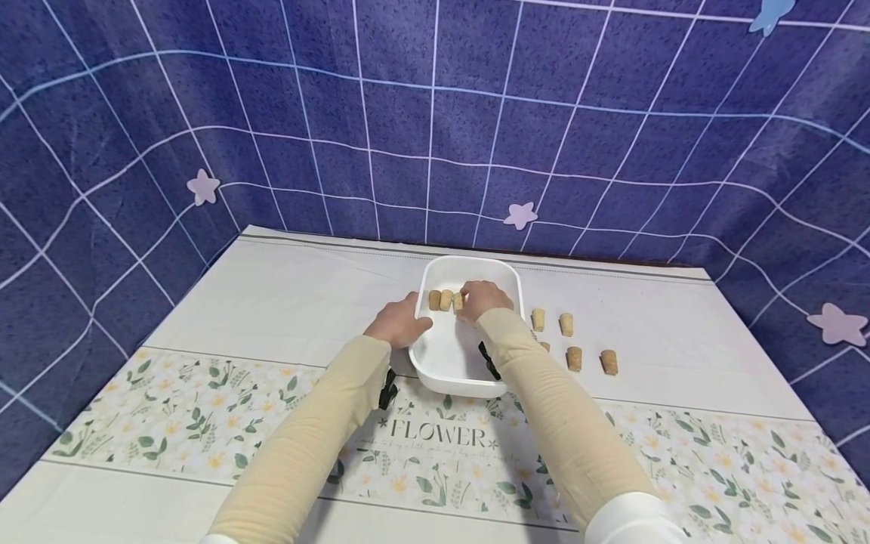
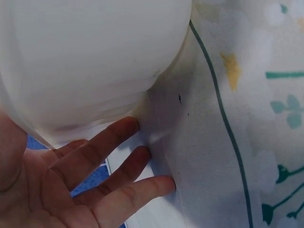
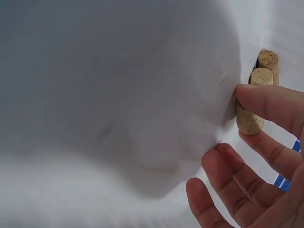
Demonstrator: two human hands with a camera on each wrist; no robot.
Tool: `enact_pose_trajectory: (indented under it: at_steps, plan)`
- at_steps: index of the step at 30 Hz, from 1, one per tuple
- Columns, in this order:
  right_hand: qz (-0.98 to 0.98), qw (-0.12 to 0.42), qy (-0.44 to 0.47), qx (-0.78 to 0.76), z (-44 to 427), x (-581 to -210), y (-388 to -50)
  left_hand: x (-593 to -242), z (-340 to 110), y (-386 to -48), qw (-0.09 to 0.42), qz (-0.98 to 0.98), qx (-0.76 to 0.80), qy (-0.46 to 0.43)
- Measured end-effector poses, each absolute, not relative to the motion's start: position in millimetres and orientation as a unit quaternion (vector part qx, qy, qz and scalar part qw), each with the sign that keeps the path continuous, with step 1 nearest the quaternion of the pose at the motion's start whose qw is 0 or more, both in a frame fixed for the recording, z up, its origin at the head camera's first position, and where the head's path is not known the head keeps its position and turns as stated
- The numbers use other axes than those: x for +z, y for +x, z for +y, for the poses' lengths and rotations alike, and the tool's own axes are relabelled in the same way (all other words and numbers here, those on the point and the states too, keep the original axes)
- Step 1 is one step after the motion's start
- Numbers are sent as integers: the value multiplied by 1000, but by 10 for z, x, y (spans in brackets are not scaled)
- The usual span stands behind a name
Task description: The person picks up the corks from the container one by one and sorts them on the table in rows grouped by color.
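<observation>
A white container [image 1: 457, 387] stands on the table with a row of three corks visible near its back wall, the left one [image 1: 434, 300] darker. The left hand [image 1: 398, 323] holds the container's left side, thumb over the rim; in the left wrist view the hand [image 2: 102, 178] has its fingers spread against the outside of the container [image 2: 95, 57]. Inside the container, the right hand [image 1: 485, 299] is at the rightmost visible cork [image 1: 458, 301]. In the right wrist view the right hand [image 3: 259, 166] pinches this cork [image 3: 250, 121] between thumb and index finger, beside two others.
To the right of the container several corks stand on the table, among them two light ones [image 1: 566, 325] and two darker ones [image 1: 609, 362]; another is partly hidden by the right sleeve. A flower-printed cloth [image 1: 224, 423] covers the table, and a blue gridded curtain [image 1: 306, 113] hangs behind.
</observation>
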State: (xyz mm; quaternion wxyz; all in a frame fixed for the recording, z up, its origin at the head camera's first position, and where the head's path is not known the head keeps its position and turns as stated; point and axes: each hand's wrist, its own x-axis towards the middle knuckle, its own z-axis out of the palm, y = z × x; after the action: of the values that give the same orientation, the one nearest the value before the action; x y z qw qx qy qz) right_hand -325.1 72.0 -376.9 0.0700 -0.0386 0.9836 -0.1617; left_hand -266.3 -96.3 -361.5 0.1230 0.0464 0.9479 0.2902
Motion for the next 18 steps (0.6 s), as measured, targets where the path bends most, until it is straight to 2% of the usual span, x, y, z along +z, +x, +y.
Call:
enact_pose_trajectory:
  at_steps: [18]
  plan:
    - [978,86,-51,-183,755,-3584,-3200,-3611,-967,-2657,122,947,294,45]
